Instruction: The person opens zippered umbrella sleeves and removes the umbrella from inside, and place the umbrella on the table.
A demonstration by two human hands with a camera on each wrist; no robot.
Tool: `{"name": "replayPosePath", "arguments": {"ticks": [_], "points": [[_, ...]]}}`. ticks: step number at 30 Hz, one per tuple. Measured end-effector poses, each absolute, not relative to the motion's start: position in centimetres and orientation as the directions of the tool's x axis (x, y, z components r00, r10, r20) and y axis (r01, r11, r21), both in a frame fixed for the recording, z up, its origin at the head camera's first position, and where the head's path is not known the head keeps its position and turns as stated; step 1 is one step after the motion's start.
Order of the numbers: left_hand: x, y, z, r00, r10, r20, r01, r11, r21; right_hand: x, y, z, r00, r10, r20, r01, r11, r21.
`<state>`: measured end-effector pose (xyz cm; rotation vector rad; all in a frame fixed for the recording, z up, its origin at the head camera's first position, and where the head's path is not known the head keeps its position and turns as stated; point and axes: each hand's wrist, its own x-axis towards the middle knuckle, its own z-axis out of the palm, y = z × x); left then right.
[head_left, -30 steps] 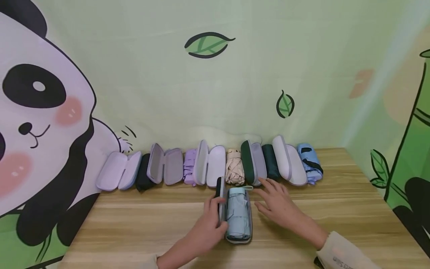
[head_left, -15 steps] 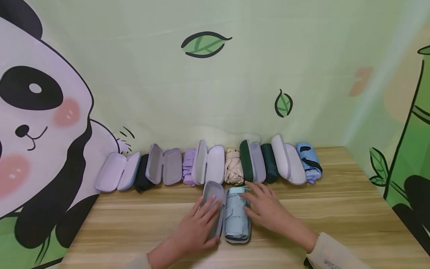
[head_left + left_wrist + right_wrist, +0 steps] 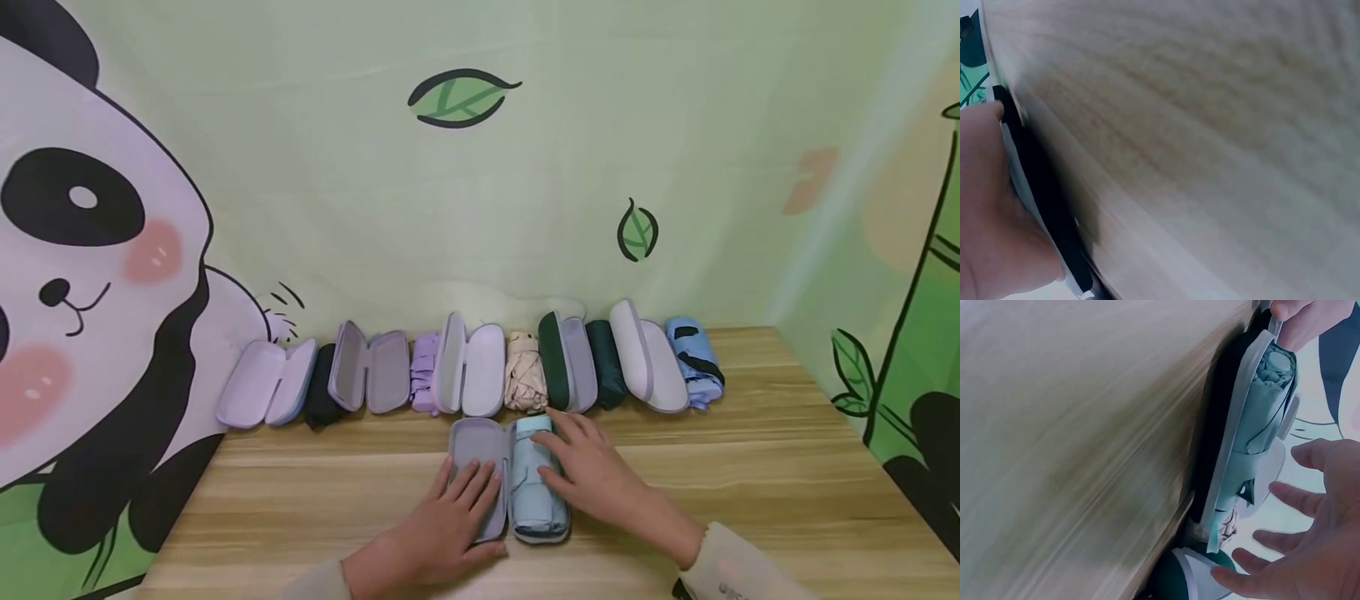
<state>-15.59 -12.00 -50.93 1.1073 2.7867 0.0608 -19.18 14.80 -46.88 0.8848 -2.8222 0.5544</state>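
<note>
A grey-lined case [image 3: 476,437] with a black outside lies spread out on the wooden table. In its right half rests a folded light blue umbrella [image 3: 534,492], pale cap towards the back. My left hand [image 3: 448,527] lies with straight fingers on the inside of the left half, the lid. Over the umbrella's right side is my right hand [image 3: 600,477], fingers spread. The right wrist view shows those fingers [image 3: 1297,499] apart from the umbrella [image 3: 1259,428] with nothing in them. In the left wrist view, my left hand [image 3: 997,219] is at the case's black edge [image 3: 1044,194].
Along the back wall runs a row of opened cases and folded umbrellas. Directly behind my case are a beige umbrella [image 3: 526,375], a dark green case [image 3: 553,358] and a white case [image 3: 483,367]. A blue umbrella [image 3: 693,358] ends the row on the right.
The lid, upright in my left hand a second ago, has swung left and down flat on the table. My left fingers have straightened on it. My right hand has moved left over the umbrella.
</note>
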Motion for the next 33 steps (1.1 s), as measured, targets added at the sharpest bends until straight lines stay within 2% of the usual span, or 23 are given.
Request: {"name": "replayPosePath", "arguments": {"ticks": [5,9,14,18,22,28,33], "points": [[-15.7,-11.8,-50.7,-0.727,0.675,-0.126,0.675,0.736,0.045,-18.7,13.8,-46.3,-0.867,-0.463,0.185,-0.498,0.786,-0.368],[-15.8,-11.8,-50.6,-0.736,0.664,-0.13,0.668,0.744,0.018,-18.2,12.1,-46.0,-0.919,-0.385,0.084,-0.384,0.826,-0.414],[-15.8,-11.9,-50.6,-0.737,0.662,-0.133,0.667,0.745,0.012,-18.1,9.4,-46.8,-0.947,-0.319,-0.03,-0.295,0.906,-0.305],[-15.7,-12.1,-50.7,-0.732,0.67,-0.124,0.672,0.74,0.026,-18.1,7.8,-47.3,-0.961,-0.274,-0.042,-0.258,0.941,-0.217],[-15.5,-12.1,-50.8,-0.734,0.67,-0.108,0.67,0.741,0.042,-18.1,7.1,-47.0,-0.963,-0.259,-0.077,-0.239,0.949,-0.204],[-15.4,-11.7,-50.8,-0.721,0.689,-0.074,0.684,0.725,0.081,-18.5,7.8,-46.9,-0.962,-0.204,-0.183,-0.154,0.954,-0.256],[-15.3,-11.6,-50.4,-0.727,0.678,-0.105,0.678,0.734,0.039,-18.9,8.5,-47.1,-0.953,-0.23,-0.197,-0.163,0.938,-0.307]]}}
